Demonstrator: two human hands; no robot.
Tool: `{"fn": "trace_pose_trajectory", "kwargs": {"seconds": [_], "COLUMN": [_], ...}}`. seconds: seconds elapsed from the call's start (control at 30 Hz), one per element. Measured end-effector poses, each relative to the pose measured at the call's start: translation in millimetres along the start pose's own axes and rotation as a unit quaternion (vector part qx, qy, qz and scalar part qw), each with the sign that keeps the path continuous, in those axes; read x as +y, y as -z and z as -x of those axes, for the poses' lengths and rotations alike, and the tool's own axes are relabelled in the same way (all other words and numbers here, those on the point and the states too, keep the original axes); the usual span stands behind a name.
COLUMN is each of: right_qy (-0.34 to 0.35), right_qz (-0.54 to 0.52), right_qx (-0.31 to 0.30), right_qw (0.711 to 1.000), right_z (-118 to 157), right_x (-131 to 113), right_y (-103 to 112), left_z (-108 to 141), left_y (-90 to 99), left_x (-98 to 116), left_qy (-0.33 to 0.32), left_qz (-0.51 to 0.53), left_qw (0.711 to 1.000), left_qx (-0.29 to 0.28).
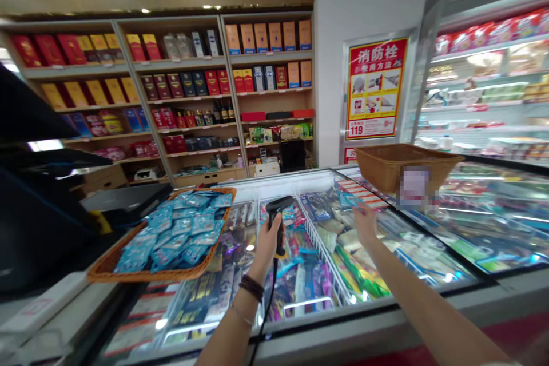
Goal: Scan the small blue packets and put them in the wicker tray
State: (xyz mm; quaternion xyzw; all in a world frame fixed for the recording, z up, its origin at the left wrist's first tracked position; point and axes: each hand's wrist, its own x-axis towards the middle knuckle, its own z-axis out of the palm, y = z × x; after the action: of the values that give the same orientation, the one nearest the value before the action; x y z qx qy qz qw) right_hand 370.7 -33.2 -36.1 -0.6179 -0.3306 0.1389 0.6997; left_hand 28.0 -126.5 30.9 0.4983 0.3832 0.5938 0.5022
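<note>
Two bare arms (429, 297) reach over a glass-topped freezer (343, 331), the hands well apart. The left hand (269, 237) is closed around the grip of a black scanner (279, 204), above the glass, its cord (271, 297) hanging down. The right hand (365, 223) is loosely curled; whether it holds anything cannot be told. Left of the scanner, a wicker tray (197, 272) bears heaped blue packets (184, 229); a brown basket (386, 168) sits at right. Shelves (180, 63) of boxes stand behind. The work seems underway: the scanner is in hand, no item visibly held to it; what remains is unclear.

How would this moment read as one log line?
Left hand: holding black scanner; Right hand: curled above glass-topped display case, hold unclear; Nearby: blue packets in wicker basket
</note>
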Motion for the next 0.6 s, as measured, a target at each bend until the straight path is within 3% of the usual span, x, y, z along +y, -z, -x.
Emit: {"fn": "trace_pose_trajectory", "kwargs": {"seconds": [0.13, 0.27, 0.47, 0.6], "right_qy": [-0.019, 0.016, 0.073, 0.153], "right_qz": [-0.039, -0.082, -0.075, 0.013], "right_qx": [-0.036, -0.149, -0.374, -0.458], "right_qw": [0.998, 0.985, 0.921, 0.876], "right_z": [37.7, 98.0, 224.8, 292.9], "right_x": [-18.9, -52.9, -118.4, -151.1], "right_y": [-51.5, -117.3, -215.9, -254.8], "left_z": [8.5, 24.0, 51.4, 64.6], "left_y": [36.2, 79.7, 151.2, 188.4], "left_x": [24.4, 52.9, 90.6, 99.7], "left_qy": [-0.035, -0.064, -0.094, -0.107], "left_qz": [-0.008, -0.025, -0.059, -0.093], "left_qw": [0.998, 0.990, 0.969, 0.957], "left_qx": [0.055, 0.124, 0.219, 0.253]}}
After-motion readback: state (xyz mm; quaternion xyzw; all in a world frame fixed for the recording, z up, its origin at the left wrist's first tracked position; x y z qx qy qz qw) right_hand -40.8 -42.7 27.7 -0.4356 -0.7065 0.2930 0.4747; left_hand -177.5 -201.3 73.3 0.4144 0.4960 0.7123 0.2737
